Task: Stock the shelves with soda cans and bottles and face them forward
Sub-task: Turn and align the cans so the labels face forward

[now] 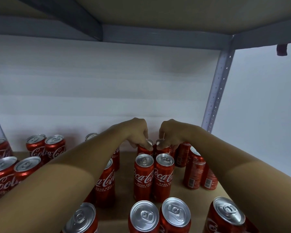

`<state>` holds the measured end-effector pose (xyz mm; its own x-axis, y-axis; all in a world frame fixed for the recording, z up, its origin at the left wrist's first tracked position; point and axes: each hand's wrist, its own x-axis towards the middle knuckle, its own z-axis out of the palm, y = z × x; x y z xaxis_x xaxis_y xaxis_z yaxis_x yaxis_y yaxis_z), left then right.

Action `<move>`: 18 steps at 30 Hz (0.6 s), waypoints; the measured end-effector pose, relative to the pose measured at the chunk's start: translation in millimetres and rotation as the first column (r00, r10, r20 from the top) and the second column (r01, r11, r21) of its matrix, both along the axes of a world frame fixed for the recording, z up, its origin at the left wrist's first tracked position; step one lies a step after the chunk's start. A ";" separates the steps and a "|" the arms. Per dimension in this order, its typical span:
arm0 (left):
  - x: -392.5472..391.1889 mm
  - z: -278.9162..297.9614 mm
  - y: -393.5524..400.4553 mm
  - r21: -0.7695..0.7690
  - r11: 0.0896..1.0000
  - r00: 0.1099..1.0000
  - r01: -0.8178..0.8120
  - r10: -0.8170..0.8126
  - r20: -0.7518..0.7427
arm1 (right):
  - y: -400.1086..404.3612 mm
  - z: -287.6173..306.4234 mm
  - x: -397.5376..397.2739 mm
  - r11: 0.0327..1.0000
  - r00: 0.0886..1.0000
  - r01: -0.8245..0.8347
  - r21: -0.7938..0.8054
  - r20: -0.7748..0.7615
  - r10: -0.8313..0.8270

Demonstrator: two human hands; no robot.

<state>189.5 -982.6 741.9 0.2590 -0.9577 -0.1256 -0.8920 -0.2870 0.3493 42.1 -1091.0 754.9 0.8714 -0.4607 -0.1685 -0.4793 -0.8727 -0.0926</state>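
Observation:
Both arms reach deep into the shelf bay. My left hand [138,132] grips the top rim of a red cola can [144,148] standing at the back of the shelf. Beside it, my right hand [168,132] grips the rim of a second red can [161,148]. The two cans stand upright and side by side, mostly hidden by my fingers. Directly in front of them stands a pair of cans [152,175] with logos facing me. The wooden shelf board [178,195] carries several more red cans.
Cans stand at the left [45,147], at the near edge [160,217], and at the right [194,169], some with barcodes turned outward. A perforated metal upright [216,91] rises at the back right. The shelf above [158,12] hangs low overhead; a white wall closes the back.

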 end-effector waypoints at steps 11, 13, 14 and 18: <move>9.6 0.4 5.0 0.001 0.998 0.998 0.056 -0.056 -0.018 | 0.0 -1.9 -1.9 0.997 0.997 -0.062 0.040 0.056 0.060; 9.0 -2.5 4.3 -0.019 1.000 0.999 0.021 -0.021 -0.034 | 0.4 -5.0 0.8 0.999 0.997 -0.048 0.023 0.055 0.047; 9.1 -3.5 3.8 -0.023 1.000 0.999 0.021 -0.022 -0.040 | 0.3 -5.9 1.7 0.998 0.997 -0.057 0.007 0.048 0.057; 8.3 -1.2 5.6 -0.014 0.998 0.995 0.067 -0.068 -0.067 | -1.8 -3.0 0.0 0.995 0.995 -0.098 -0.008 0.028 0.099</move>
<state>197.8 -977.0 740.7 0.1853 -0.9742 -0.1289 -0.8834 -0.2226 0.4123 42.0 -1092.8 752.0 0.9169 -0.3735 -0.1406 -0.3883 -0.9163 -0.0985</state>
